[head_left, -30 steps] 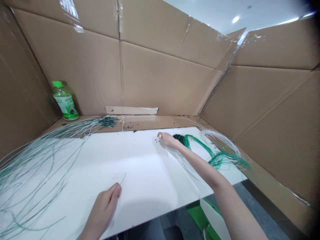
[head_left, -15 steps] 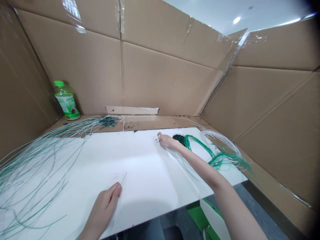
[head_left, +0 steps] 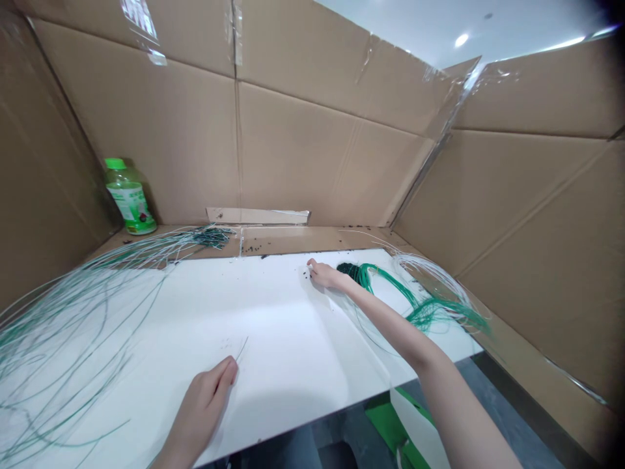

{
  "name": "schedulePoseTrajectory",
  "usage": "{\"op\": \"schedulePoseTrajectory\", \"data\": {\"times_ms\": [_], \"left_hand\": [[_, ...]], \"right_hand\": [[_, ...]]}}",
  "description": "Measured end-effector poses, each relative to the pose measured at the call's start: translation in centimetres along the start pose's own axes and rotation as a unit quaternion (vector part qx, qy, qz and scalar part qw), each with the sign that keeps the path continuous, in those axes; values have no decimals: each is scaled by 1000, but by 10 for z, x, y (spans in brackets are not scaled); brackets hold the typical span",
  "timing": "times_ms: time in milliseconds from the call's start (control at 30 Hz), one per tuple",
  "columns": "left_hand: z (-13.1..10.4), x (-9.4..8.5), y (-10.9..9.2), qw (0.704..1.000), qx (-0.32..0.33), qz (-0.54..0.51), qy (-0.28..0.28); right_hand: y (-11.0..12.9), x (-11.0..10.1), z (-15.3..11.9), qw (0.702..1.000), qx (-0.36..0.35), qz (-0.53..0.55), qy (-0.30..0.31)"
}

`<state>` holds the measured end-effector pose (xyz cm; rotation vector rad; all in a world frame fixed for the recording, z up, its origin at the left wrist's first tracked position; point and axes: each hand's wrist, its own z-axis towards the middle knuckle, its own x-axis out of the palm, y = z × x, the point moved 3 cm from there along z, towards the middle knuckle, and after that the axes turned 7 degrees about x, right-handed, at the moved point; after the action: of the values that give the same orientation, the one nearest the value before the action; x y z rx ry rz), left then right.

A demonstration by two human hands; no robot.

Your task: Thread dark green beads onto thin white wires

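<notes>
My left hand (head_left: 208,397) is closed over the near part of the white board (head_left: 273,326), pinching a thin wire (head_left: 243,348) whose end sticks up past the fingertips. My right hand (head_left: 325,273) reaches to the far part of the board, fingers bent together beside a few small black pieces (head_left: 305,274). Whether anything is between those fingertips is too small to tell. Just right of it lies a green wire bundle (head_left: 390,277) with a dark end (head_left: 349,270). White wires (head_left: 434,267) lie along the board's right edge.
On the left spreads a large bundle of green and white wires (head_left: 97,280) with dark tips (head_left: 215,236). A green-capped bottle (head_left: 131,198) stands at the back left corner. Cardboard walls (head_left: 303,143) surround the board. Black bits (head_left: 252,248) are scattered along the back strip.
</notes>
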<state>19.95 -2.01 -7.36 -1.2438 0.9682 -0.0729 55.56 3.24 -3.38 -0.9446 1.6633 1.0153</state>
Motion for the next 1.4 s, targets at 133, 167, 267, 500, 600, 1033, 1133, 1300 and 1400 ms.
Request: {"op": "schedulePoseTrajectory", "data": {"times_ms": [133, 167, 267, 500, 600, 1033, 1133, 1300, 1400], "left_hand": [[0, -1, -2, 1000, 0, 2, 1], [0, -1, -2, 1000, 0, 3, 1], [0, -1, -1, 1000, 3, 4, -3], [0, -1, -1, 1000, 8, 5, -7], [-1, -2, -2, 1000, 11, 6, -7], [1, -1, -1, 1000, 13, 7, -4], [1, -1, -2, 1000, 13, 8, -5], [-1, -1, -3, 1000, 16, 9, -12], [-1, -2, -4, 1000, 19, 9, -14]], "right_hand": [[-2, -4, -2, 1000, 1, 0, -6], [-3, -5, -2, 1000, 2, -1, -9], [-7, -9, -2, 1000, 6, -3, -19], [-13, -9, 3, 999, -14, -1, -36], [-13, -6, 2, 998, -37, 9, -43], [-14, -3, -9, 982, -123, 92, -109], [-11, 1, -15, 982, -121, 90, -115], [-4, -3, -23, 986, -107, 55, -112], [-12, -23, -23, 990, -73, 26, -118]]}}
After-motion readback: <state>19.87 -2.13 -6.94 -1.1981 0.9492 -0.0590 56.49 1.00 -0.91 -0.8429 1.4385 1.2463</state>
